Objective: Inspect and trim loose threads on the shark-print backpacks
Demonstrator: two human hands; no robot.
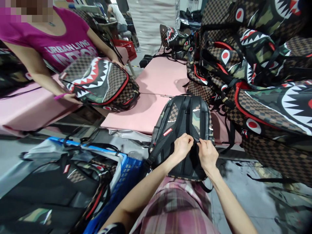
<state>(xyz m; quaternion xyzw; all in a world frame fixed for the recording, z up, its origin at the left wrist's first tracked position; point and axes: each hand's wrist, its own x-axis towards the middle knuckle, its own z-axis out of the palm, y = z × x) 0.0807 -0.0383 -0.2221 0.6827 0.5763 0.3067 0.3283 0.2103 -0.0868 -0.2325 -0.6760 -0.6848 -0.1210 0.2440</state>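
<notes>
A black backpack (181, 126) with brown checked and camouflage patches lies back panel up on the pink table edge, against my lap. Its two padded shoulder straps face me, one with a small red label. My left hand (183, 145) is closed in a pinch at the inner side of the right-side shoulder strap (196, 122), near its lower part. Just to the right, my right hand (208, 154) pinches the same strap's edge. The fingertips of both hands almost meet. Any small item between them is too small to make out.
Across the pink table (161, 78), a person in a magenta shirt (70, 39) holds a shark-mouth backpack (97, 83). Similar backpacks (273, 107) are heaped at the right. A blue crate (130, 170) with bagged backpacks stands at my left. A red basket (128, 48) is farther back.
</notes>
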